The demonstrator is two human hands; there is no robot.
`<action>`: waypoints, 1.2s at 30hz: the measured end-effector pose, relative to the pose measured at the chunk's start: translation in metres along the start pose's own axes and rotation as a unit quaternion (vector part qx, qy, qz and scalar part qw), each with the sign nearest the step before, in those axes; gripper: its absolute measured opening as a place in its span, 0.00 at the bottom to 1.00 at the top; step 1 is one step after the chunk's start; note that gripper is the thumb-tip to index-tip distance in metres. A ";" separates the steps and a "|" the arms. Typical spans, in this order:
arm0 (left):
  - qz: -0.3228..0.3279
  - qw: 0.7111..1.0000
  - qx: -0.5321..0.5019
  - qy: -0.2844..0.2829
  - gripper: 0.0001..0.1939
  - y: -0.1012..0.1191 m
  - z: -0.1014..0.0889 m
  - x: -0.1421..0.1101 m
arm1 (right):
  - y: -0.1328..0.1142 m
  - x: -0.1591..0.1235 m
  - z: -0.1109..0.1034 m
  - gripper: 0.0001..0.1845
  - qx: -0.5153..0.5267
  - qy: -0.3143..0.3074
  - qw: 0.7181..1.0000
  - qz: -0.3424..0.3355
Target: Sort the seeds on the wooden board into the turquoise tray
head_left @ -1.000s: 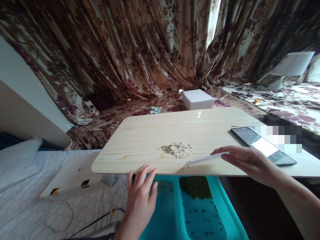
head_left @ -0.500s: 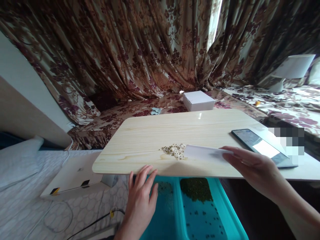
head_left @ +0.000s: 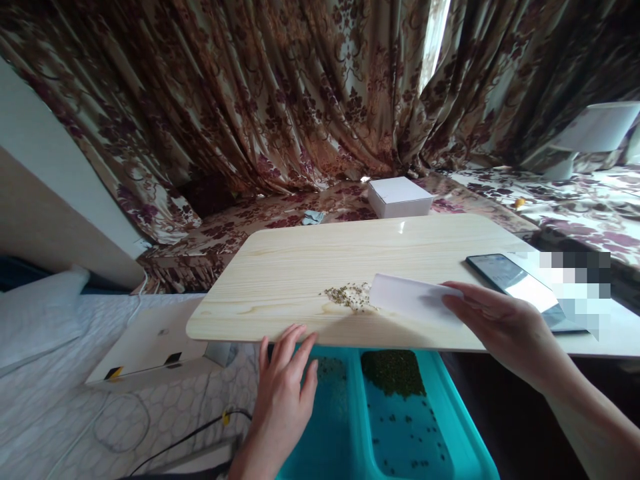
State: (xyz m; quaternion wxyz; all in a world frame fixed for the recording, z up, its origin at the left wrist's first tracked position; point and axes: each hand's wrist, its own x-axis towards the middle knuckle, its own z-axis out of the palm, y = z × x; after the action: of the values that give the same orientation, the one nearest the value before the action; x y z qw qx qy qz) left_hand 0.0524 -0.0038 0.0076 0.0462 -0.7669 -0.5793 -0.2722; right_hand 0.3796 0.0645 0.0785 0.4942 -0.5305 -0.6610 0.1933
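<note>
My right hand (head_left: 493,317) pinches one end of a white card (head_left: 413,300), whose far end meets the right side of a small pile of mixed pale and dark grains (head_left: 347,297). That pile lies on a light wooden table (head_left: 280,267). My left hand (head_left: 285,387) rests its fingertips on the table's front edge, fingers spread and holding nothing. Below that edge is a teal divided tray (head_left: 470,433). Dark green grains (head_left: 393,372) are heaped in its right compartment, with some scattered. The left compartment, partly hidden by my left hand, shows a few pale grains.
A tablet (head_left: 515,283) lies on the table's right side. Behind the table are a white box (head_left: 400,198) and a small cloth (head_left: 313,217). A large white carton (head_left: 150,343) and a black cable (head_left: 190,437) lie on the bed at left. A lamp (head_left: 595,130) stands at right.
My right hand has swung the white card up and flatter, its far end now against the pile's right side, covering or pushing pale grains there. My left hand stays on the edge.
</note>
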 end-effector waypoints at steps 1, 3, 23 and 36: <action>0.000 1.000 0.000 0.000 0.20 0.000 0.000 0.000 | -0.001 0.001 0.001 0.22 -0.001 -0.006 1.000 -0.006; 0.001 1.000 -0.001 -0.002 0.20 0.000 -0.001 0.000 | -0.005 0.002 0.003 0.22 -0.007 -0.023 1.000 -0.013; 0.002 1.000 0.002 -0.017 0.20 -0.001 0.000 0.000 | -0.014 0.002 0.002 0.22 -0.047 -0.064 0.997 -0.016; -0.002 1.000 0.003 -0.004 0.20 -0.001 0.002 -0.001 | -0.022 0.006 -0.001 0.25 -0.051 -0.095 0.994 -0.019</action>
State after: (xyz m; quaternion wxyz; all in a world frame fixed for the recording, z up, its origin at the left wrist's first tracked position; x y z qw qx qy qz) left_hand 0.0518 -0.0034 0.0050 0.0460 -0.7666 -0.5819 -0.2677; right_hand 0.3695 0.0614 0.0992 0.4047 -0.5216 -0.7240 0.1999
